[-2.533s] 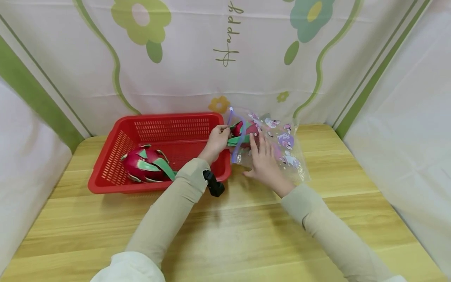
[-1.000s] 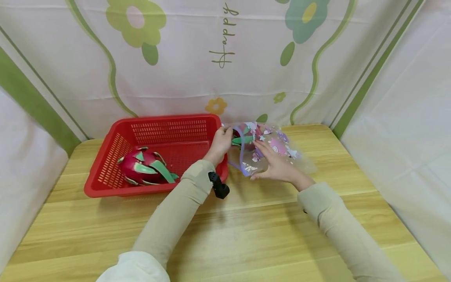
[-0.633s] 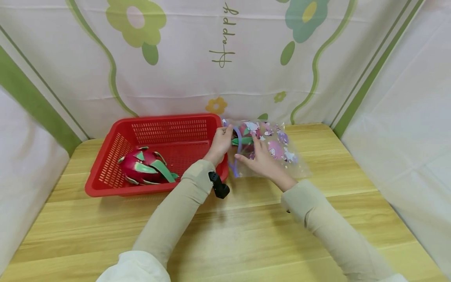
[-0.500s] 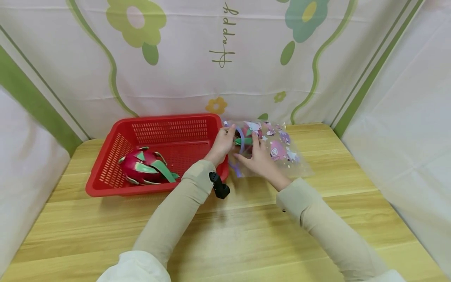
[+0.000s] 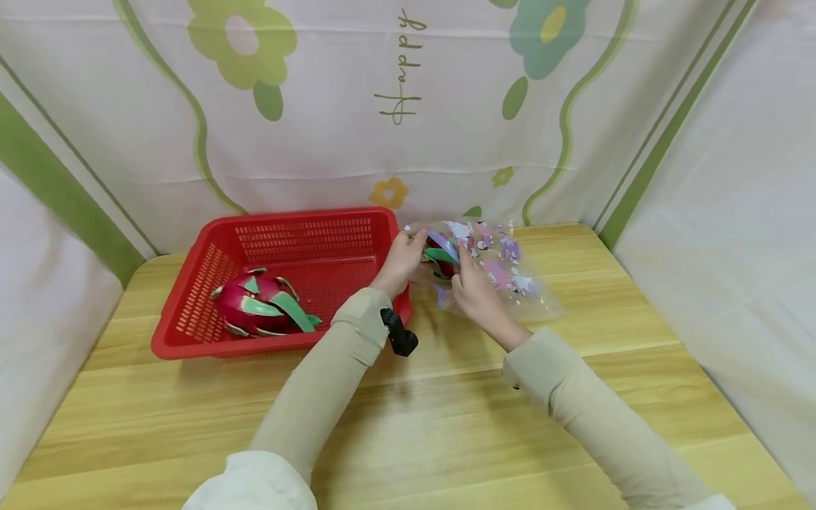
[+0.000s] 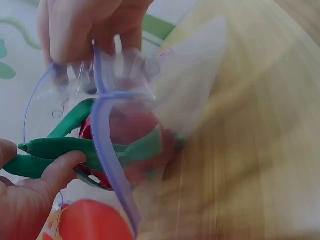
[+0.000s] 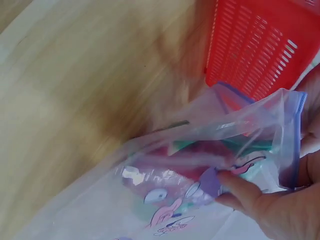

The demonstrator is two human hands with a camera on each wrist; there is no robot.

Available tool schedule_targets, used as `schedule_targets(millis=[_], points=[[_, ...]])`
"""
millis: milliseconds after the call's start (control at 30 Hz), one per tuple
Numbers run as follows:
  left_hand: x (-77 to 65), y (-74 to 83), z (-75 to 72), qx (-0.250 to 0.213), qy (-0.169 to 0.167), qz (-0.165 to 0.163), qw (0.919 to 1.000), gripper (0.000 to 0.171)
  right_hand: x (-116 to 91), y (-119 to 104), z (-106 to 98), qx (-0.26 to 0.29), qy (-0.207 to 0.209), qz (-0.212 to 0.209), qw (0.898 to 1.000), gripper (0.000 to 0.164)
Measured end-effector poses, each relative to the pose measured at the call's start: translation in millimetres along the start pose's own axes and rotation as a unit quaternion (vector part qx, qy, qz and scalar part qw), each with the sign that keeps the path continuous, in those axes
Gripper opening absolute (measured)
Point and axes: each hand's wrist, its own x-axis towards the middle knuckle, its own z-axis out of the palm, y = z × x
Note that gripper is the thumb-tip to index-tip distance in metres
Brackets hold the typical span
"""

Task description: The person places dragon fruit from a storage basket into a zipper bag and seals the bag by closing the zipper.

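Observation:
A dragon fruit (image 6: 132, 127) with green leaf tips lies partly inside a clear zip bag (image 5: 525, 297) with a purple zip edge and printed cartoon figures. Its leafy end pokes out of the mouth toward the basket. My left hand (image 5: 401, 261) pinches the green leaves (image 6: 60, 147) between thumb and fingers. On the mouth of the bag, my right hand (image 5: 478, 294) grips the plastic beside the purple zip strip (image 6: 107, 135). In the right wrist view its thumb presses the printed film over the fruit; some fingers are hidden.
A red plastic basket (image 5: 242, 348) stands to the left, its right end beside the bag's mouth. Inside it lies another dragon fruit (image 5: 251, 304). The wooden table (image 5: 408, 432) ends against a printed curtain (image 5: 319, 142) at the back.
My right hand has gone from spread fingers on the bag to gripping its mouth edge. The bag's mouth has been pulled over the fruit and shifted. My left hand has stayed at the leaves.

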Motion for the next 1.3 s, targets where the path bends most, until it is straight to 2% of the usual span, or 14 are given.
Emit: schedule_targets(millis=[133,233,333,400,500,633,700,833,933,1033,1167,1233,1300], points=[[2.7,0.3,-0.5,-0.033,0.004,-0.011,0.9994,0.053,-1.5,0.4,-5.5,0.011,0.005,-0.004,1.000,0.056],[3.3,1.0,1.4,-0.054,0.021,-0.009,0.9983,0.051,-1.3,2.5,-10.9,0.015,0.015,-0.013,1.000,0.054],[2.3,1.8,3.3,-0.039,0.052,0.008,0.9979,0.049,-0.8,4.2,-15.5,0.011,0.024,-0.021,0.999,0.054],[1.1,2.4,3.6,-0.008,0.067,0.023,0.9975,0.047,-0.8,4.8,-17.6,0.011,0.028,-0.021,0.999,0.054],[0.3,3.4,2.2,0.021,0.078,0.035,0.9961,0.044,0.4,6.4,-19.9,0.010,0.033,-0.024,0.999,0.054],[1.4,4.8,-2.2,-0.004,0.057,0.014,0.9982,0.039,2.4,9.1,-21.5,0.013,0.038,-0.029,0.999,0.052],[3.2,5.8,-3.5,-0.020,0.033,-0.002,0.9992,0.037,3.5,10.4,-21.4,0.018,0.041,-0.031,0.999,0.051],[6.1,6.7,-2.5,-0.015,-0.011,-0.023,0.9996,0.038,5.2,11.3,-20.8,0.016,0.047,-0.032,0.998,0.051],[6.4,5.1,-1.2,0.004,-0.021,-0.019,0.9996,0.043,3.7,10.5,-21.2,0.010,0.058,-0.032,0.998,0.052],[6.1,1.7,-1.2,0.071,-0.001,0.017,0.9974,0.042,0.8,9.8,-22.6,0.010,0.073,-0.041,0.996,0.052],[3.3,-2.3,-2.2,0.169,0.053,0.063,0.9821,0.027,0.0,11.8,-26.3,0.005,0.095,-0.067,0.993,0.050],[1.6,-2.7,-2.6,0.184,0.074,0.070,0.9776,0.021,1.2,13.9,-28.3,0.004,0.107,-0.081,0.991,0.049],[0.9,-2.2,-3.1,0.178,0.087,0.072,0.9776,0.019,3.2,16.1,-29.9,0.018,0.117,-0.090,0.989,0.046]])
